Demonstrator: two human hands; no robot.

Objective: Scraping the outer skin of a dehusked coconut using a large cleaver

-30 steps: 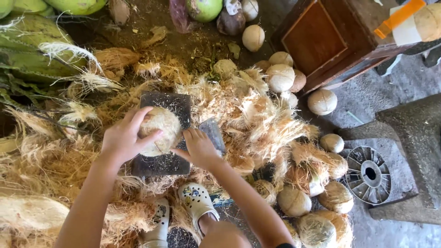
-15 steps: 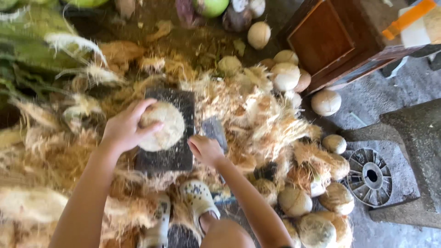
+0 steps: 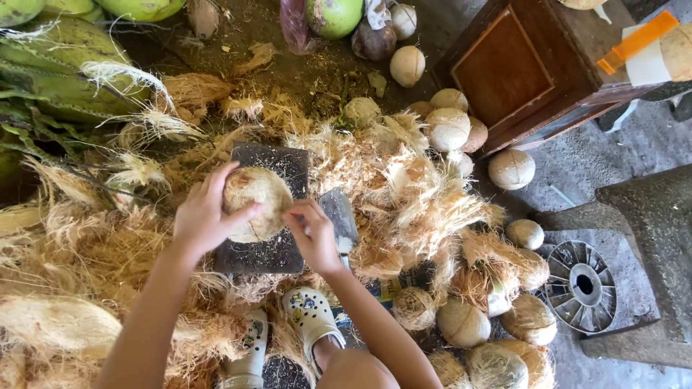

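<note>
On a floor heaped with coconut husk (image 3: 404,187), a person steadies a husked coconut (image 3: 254,203) on a dark chopping block (image 3: 270,252).

The left hand (image 3: 205,216) is wrapped around the coconut's near side, fingers spread over its top, while the right hand (image 3: 313,234) is closed on the handle of a broad cleaver (image 3: 339,216) whose blade lies just beside the nut. Compared with a second ago, the right hand has drawn in from the blade's edge to touch the coconut, and the nut has turned slightly on the block, which suggests trimming is under way. More husked coconuts (image 3: 461,324) lie near the person's pale clogs (image 3: 310,317).
</note>
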